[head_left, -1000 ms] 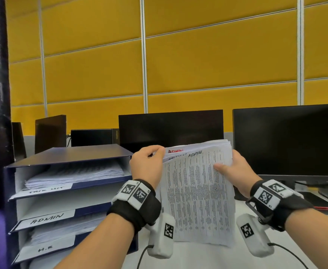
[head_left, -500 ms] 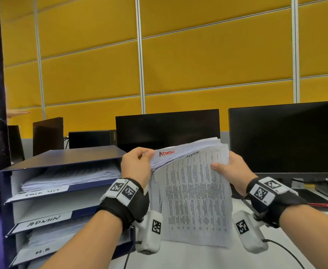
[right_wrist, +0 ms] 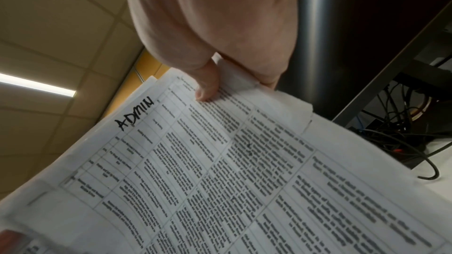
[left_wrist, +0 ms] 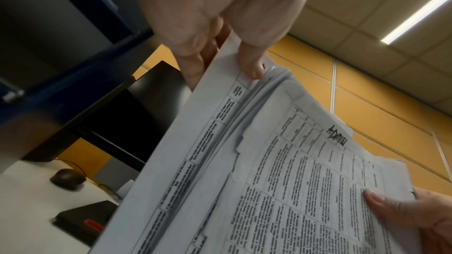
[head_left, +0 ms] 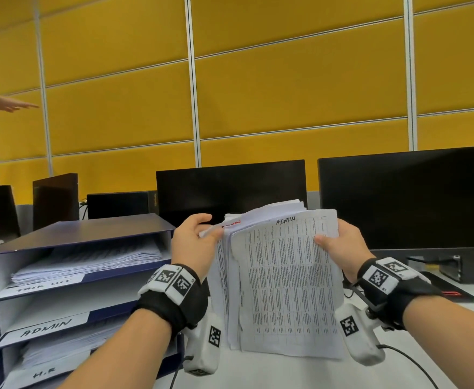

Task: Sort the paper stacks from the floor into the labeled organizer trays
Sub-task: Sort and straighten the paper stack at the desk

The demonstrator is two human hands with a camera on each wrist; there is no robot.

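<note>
I hold a thick stack of printed papers (head_left: 283, 284) upright above the desk, its top sheet marked "ADMIN" in black (right_wrist: 137, 115). My left hand (head_left: 199, 242) pinches the upper left corner sheets (left_wrist: 234, 76), thumb in front and fingers behind. My right hand (head_left: 339, 248) grips the upper right edge, thumb (right_wrist: 208, 88) on the front page. The blue organizer (head_left: 70, 279) stands to the left with three labeled trays: the top one holds papers, the middle one reads "ADMIN" (head_left: 46, 327), the bottom one "H.R" (head_left: 43, 374).
Two dark monitors (head_left: 230, 192) (head_left: 409, 197) stand right behind the papers. A black notebook with a red pen (head_left: 449, 290) lies on the white desk at right, with cables near it. A mouse (left_wrist: 67, 179) sits farther back. Someone's hand (head_left: 11, 105) shows at the far left.
The stack has shifted slightly right and its top sheets have fanned apart at the left corner under my left thumb. The view tilted up and another person's hand came into sight at left.
</note>
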